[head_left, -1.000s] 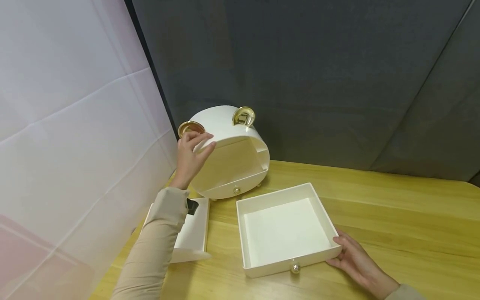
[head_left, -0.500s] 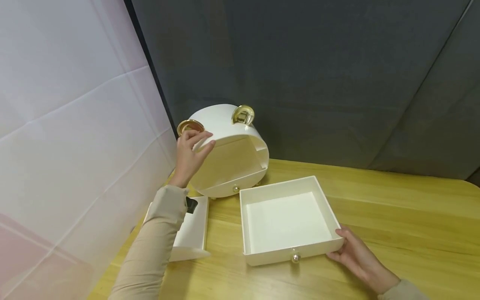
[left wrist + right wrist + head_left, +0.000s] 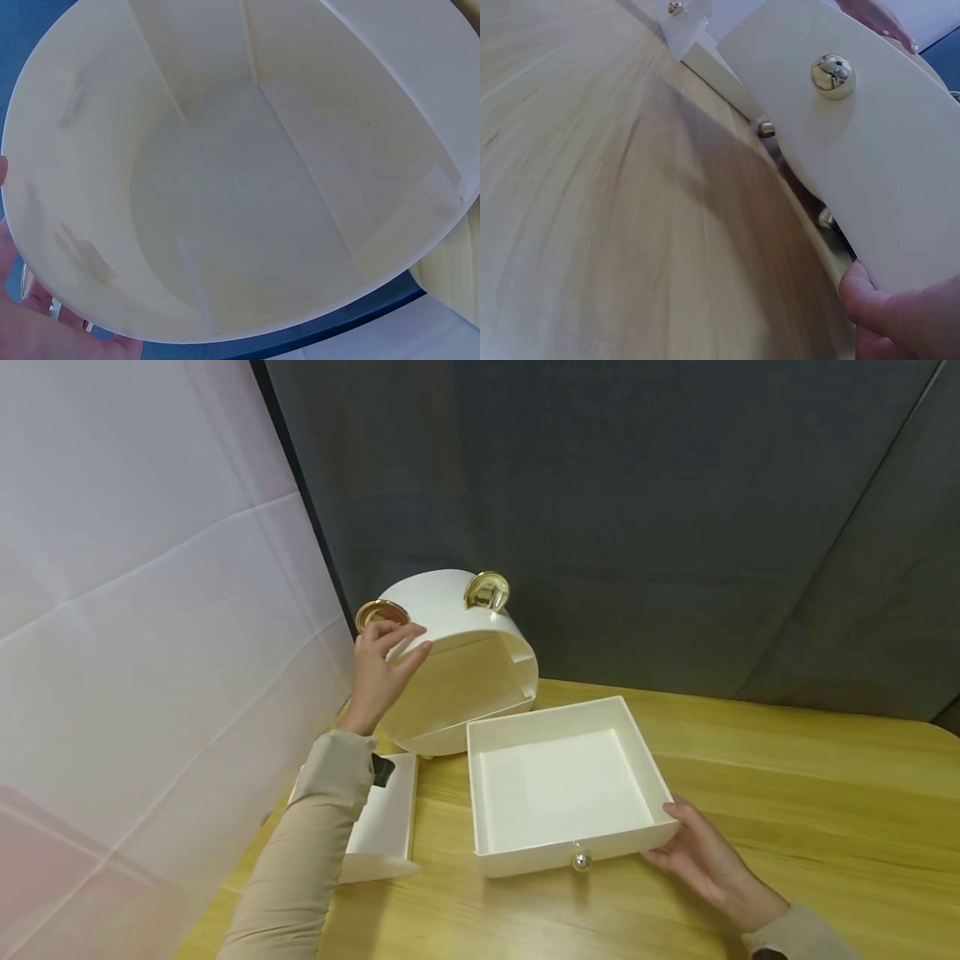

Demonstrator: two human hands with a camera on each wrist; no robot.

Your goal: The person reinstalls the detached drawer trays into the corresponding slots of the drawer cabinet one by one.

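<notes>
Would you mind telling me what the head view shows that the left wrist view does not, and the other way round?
Only the head view shows the square white drawer with its round knob, the right hand holding the drawer's front corner, the gold ears on the round organizer, the second drawer lying by the left sleeve, and the wooden table. Only the left wrist view shows the organizer's hollow interior close up, with its dividing walls. Both show the round white organizer and the left hand gripping its rim.

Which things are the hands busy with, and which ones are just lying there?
In use: round white case, gripped by the left hand; square drawer, held by the right hand.

Lying about: small white drawer on the wooden table.
</notes>
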